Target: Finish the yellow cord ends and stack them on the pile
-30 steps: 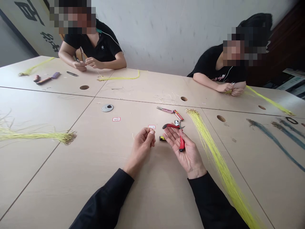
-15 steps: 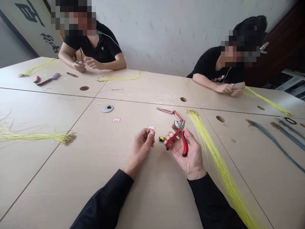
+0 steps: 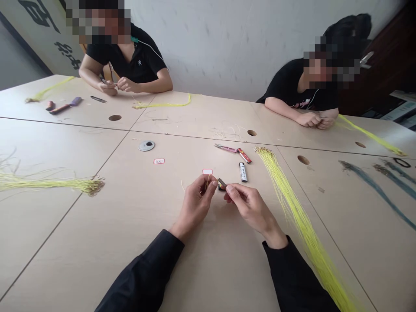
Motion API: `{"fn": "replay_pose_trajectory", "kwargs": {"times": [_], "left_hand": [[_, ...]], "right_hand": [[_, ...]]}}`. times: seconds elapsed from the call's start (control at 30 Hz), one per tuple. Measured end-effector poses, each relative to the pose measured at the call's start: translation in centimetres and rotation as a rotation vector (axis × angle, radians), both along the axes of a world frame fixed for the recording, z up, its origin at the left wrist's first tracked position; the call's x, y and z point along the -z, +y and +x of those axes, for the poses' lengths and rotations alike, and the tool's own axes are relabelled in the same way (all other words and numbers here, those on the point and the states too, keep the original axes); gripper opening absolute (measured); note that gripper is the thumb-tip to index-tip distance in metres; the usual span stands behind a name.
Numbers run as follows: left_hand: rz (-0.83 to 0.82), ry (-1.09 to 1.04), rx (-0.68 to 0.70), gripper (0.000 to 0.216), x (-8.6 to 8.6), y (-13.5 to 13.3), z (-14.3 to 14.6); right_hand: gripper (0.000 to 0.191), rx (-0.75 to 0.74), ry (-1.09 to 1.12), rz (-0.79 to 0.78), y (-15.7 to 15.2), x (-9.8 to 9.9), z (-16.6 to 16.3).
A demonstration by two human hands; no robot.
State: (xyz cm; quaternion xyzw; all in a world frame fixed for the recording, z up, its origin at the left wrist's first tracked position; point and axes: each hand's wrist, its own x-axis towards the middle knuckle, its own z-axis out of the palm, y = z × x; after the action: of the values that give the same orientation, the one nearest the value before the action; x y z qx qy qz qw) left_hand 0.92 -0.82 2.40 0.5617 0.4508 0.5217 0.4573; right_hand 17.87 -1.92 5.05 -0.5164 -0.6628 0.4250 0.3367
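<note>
My left hand [image 3: 199, 197] is closed in a pinch on a thin yellow cord [image 3: 182, 185], one end of which pokes out to the left. My right hand [image 3: 250, 206], palm turned down, is closed round the pliers [image 3: 222, 183]. Only their grey metal jaws show; the handles are hidden beneath the fingers. The jaw tips meet the left fingertips, where a tiny piece of the cord is too small to make out. Behind the jaws lies a yellow and black lighter [image 3: 220, 188], mostly covered. A red-edged white label [image 3: 208, 172] rests just beyond my left hand.
A white lighter [image 3: 243, 172], a red lighter [image 3: 244, 155] and pink-handled snips [image 3: 225, 148] lie ahead. Yellow cord bundles stretch along the right [image 3: 299, 216] and left [image 3: 48, 185]; blue-grey bundles [image 3: 373, 186] lie far right. Two people work across the table [image 3: 136, 260].
My right hand has turned palm down and moved left, bringing the pliers' jaws to my left fingertips. The white lighter is now uncovered. My left hand keeps its pinch.
</note>
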Motion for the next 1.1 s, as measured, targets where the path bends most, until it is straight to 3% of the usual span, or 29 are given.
{"fn": "replay_pose_trajectory", "kwargs": {"times": [1.1], "left_hand": [[0.011,0.07,0.017,0.028,0.41,0.12,-0.13]], "right_hand": [[0.043,-0.036,-0.028,-0.05,0.1,0.3,0.34]]}}
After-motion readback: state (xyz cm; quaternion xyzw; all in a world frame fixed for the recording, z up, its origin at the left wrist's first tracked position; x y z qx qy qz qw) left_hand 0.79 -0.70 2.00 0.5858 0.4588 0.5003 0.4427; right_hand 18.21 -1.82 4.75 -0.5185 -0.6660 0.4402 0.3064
